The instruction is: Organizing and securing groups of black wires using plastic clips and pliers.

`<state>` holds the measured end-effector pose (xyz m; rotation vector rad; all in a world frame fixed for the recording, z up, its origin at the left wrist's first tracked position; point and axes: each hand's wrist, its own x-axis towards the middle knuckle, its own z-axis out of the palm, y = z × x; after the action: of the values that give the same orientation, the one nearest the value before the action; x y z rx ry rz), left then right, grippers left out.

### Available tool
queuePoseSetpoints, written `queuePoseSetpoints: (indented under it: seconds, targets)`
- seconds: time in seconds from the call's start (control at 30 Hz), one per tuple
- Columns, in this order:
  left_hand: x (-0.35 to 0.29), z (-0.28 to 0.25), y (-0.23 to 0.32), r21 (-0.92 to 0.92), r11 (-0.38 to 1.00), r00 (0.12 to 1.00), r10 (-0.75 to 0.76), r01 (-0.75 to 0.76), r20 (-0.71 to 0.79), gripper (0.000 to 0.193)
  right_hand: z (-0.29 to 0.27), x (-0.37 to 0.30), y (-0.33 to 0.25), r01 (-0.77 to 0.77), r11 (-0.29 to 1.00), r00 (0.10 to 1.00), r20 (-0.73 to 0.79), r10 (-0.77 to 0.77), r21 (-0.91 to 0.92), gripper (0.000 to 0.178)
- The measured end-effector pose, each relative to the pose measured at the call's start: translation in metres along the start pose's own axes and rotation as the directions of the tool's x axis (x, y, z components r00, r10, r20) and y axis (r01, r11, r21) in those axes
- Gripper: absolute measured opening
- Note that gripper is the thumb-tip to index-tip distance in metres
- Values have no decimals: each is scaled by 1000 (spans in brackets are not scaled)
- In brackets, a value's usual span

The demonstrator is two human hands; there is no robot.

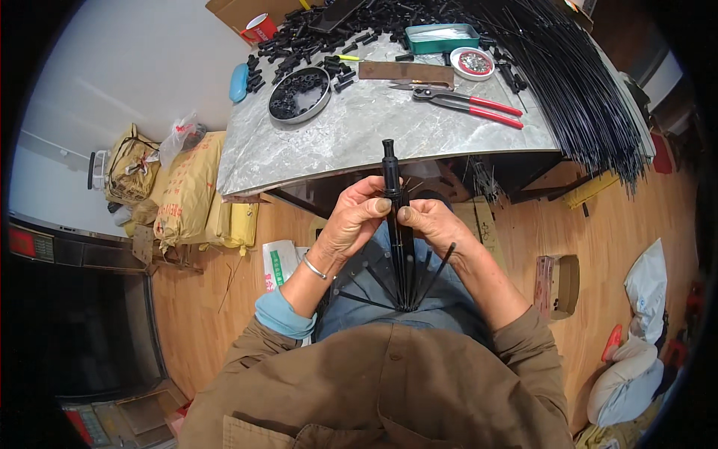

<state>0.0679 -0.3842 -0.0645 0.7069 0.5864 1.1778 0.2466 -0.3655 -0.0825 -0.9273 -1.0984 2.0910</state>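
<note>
A black umbrella frame (402, 258) stands upright before me, its narrow plastic end (390, 161) pointing up toward the table edge. Its thin ribs fan out low over my lap. My left hand (353, 223) grips the frame from the left, thumb pressed on its front below the plastic part. From the other side, my right hand (437, 227) pinches it too, with the thumb tip close to the left one. The fingers behind the frame are partly hidden.
Ahead, a grey marbled table (419, 135) bears red-handled pincers (479, 108), scissors (419, 84), a round tin (300, 95) of black parts and a green box (442, 39). Long black ribs (580, 82) overhang its right side. Yellow sacks (191, 187) stand at left; an open carton (565, 286) lies on the floor.
</note>
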Motion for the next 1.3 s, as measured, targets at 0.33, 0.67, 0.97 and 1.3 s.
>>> queuePoseSetpoints:
  seconds: [0.33,0.67,0.97,1.3]
  targets:
    - [2,1,18,341,938,992,14,-56,125,39,23,-9,-15,84,956,987,105,-118,280,38]
    - [12,2,51,554,833,976,-132,14,174,33,29,-6,-4,99,880,982,98,-162,464,32]
    - [-43,89,22,387,917,991,122,-93,-50,45,28,-6,-7,240,875,970,-133,-202,420,17]
    - [5,47,19,549,832,899,298,-79,-322,30,50,15,6,567,823,766,-395,-508,42,31]
